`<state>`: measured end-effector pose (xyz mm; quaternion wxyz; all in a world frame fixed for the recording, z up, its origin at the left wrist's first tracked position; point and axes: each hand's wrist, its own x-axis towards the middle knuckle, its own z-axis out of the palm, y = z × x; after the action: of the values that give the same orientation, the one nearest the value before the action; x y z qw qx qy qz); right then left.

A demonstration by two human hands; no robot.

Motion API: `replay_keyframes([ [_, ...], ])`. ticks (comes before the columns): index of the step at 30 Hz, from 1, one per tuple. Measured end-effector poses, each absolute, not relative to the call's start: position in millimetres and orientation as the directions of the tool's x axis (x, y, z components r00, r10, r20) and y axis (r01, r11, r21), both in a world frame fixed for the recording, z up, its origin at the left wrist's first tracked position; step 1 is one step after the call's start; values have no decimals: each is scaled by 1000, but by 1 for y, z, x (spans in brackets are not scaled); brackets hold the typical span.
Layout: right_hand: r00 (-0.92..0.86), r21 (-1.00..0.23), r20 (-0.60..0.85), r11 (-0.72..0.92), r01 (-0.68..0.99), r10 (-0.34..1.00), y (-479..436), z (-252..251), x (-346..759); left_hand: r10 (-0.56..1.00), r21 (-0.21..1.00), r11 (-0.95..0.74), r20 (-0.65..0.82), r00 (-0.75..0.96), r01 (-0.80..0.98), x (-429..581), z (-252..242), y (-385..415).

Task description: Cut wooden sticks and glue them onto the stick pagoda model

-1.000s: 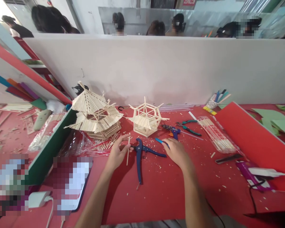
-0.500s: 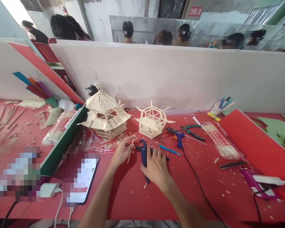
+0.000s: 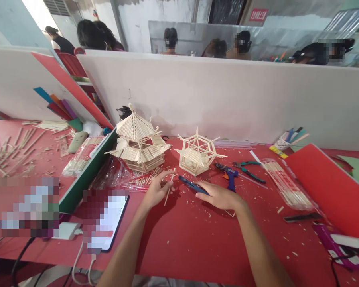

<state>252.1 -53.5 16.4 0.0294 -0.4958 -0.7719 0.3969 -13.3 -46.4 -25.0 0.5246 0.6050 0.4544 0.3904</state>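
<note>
My left hand (image 3: 156, 192) pinches a thin wooden stick (image 3: 167, 196), which points down toward the red table. My right hand (image 3: 220, 195) is closed around a blue cutter (image 3: 189, 183), its head turned toward the stick but apart from it. Beyond my left hand stands a two-tiered pavilion model (image 3: 140, 153) made of sticks, with short cut pieces (image 3: 146, 179) scattered at its base. A smaller stick model (image 3: 195, 160), its roof mostly bare frame, sits beyond the cutter. Right of it lies a blue glue gun (image 3: 231, 178), close behind my right hand.
Green-handled pliers (image 3: 251, 172) and a bagged bundle of sticks (image 3: 285, 185) lie to the right, before a red board (image 3: 332, 187). A tablet-like device (image 3: 112, 225) with a cable lies left. A white partition (image 3: 227, 95) rises behind; people sit beyond it.
My right hand has lifted and turned the blue cutter, which lay flatter under the palm before. The blue pen is now hidden. My left hand keeps the stick; the view has shifted slightly.
</note>
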Motion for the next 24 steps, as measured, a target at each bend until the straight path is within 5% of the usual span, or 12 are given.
replay_keyframes([
  [9,-688,-719,-320,306,624,651,-28,19,249,928,990,-19,-36,370,143,-4,-25,-51],
  [24,-694,-680,-315,356,641,648,-14,13,248,932,985,28,-86,353,168,-3,-30,-50],
])
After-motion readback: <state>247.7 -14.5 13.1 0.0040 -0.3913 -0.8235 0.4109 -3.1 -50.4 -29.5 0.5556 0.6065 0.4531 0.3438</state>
